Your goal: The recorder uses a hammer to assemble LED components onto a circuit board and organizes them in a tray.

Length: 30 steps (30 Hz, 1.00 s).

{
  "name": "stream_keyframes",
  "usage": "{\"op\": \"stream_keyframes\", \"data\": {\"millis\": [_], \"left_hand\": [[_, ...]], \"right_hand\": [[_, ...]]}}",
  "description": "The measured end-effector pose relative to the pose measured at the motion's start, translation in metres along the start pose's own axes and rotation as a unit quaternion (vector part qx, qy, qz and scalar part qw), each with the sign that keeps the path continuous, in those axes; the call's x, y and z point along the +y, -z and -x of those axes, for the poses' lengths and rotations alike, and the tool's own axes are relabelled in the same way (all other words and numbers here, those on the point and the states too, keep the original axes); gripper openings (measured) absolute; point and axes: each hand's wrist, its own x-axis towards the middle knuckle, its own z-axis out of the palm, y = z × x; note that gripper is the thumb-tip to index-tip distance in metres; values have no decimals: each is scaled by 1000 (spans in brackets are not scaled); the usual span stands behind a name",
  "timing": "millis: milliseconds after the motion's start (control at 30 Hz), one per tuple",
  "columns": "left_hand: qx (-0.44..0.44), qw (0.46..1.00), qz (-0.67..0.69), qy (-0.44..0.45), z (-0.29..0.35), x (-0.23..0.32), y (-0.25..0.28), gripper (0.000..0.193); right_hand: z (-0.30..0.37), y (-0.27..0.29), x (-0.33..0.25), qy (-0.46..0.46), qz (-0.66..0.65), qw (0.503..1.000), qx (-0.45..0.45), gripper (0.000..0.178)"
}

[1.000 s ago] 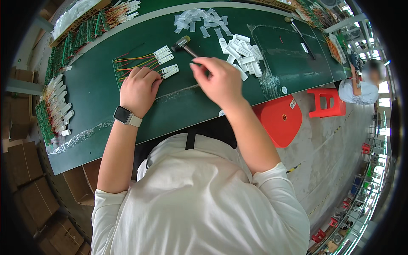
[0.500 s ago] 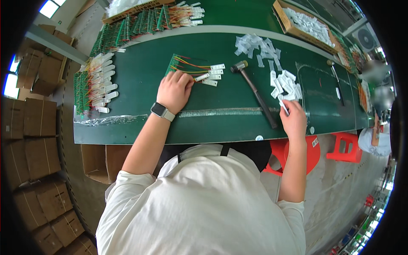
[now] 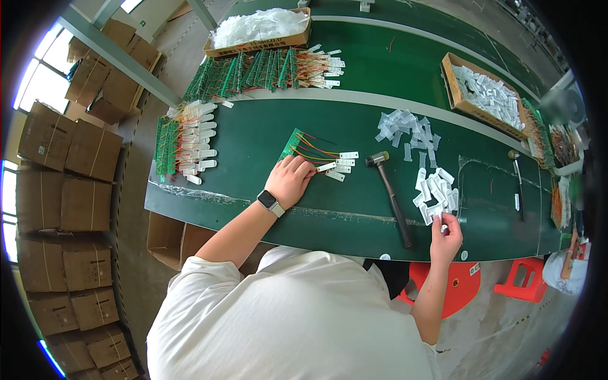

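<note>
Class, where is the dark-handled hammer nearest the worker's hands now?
In the head view, the hammer lies right of centre on the green tabletop, between coloured wires with white plastic ends and a pile of white pieces, left of the right hand.

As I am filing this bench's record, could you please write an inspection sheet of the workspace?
Surface: green table, scuffed near its front edge.
Job's things: green board; white cases in a loose pile.
Clutter: hammer between the hands; clear sleeves beyond the white cases.
Hands: left hand over the board's near end; right hand with fingertips at the white cases, grip unclear.
Cables: coloured wires from the board to white tags.
Surroundings: cartons left, red stools right.
</note>
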Motion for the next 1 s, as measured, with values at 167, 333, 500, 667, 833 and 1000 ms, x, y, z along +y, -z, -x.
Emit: {"op": "stream_keyframes", "data": {"millis": [167,333,500,667,833,1000], "left_hand": [[-4,1000,-15,-6,0,1,-5,10],[9,999,-30,-21,1,-2,-4,10],[10,999,-31,-19,-1,-6,-7,11],[-28,998,-45,-37,-1,-10,-5,10],[-33,999,15,-30,-8,-5,9,8],[-23,994,106,6,-18,-5,14,6]], "right_hand": [[12,-1,4,-34,-212,973,-91,12],[23,-15,-10,0,-256,958,-131,11],[29,-35,-32,96,-105,989,-46,15],[55,-71,-67,-49,-305,940,-147,13],[73,-117,-84,-16,-188,952,-239,13],[56,-143,-110,20,-43,982,-183,16]]}}
